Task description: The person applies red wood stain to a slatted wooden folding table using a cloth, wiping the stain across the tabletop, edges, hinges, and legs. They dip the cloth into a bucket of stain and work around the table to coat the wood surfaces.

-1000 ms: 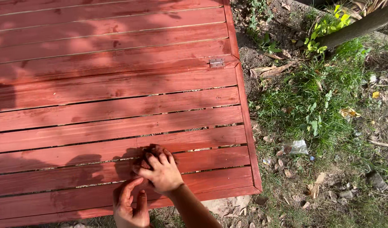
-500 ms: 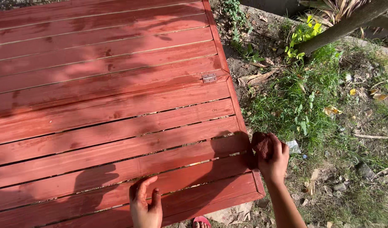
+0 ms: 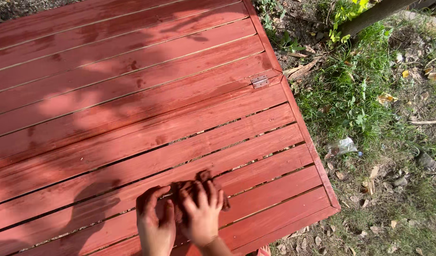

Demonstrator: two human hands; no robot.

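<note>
A red-brown stained wooden slatted panel [image 3: 132,95] lies flat and fills most of the view. Near its front edge both of my hands press down on a dark, stain-soaked rag [image 3: 189,187]. My right hand [image 3: 202,213] lies flat on top of the rag with fingers spread. My left hand [image 3: 154,223] rests on the slat beside it, its fingers touching the rag's left edge. Both hands are smeared with red stain. Most of the rag is hidden under my right hand.
A small metal hinge [image 3: 259,81] sits on the panel's right rim. Grass [image 3: 365,95], dry leaves, stones and a crumpled clear plastic wrapper [image 3: 341,147] lie on the ground to the right. A thin tree trunk [image 3: 374,13] leans at the top right.
My right hand has come back from the panel's right edge to the rag on the lower slats, beside my left hand. The view has shifted, so the panel's right corner sits further right.
</note>
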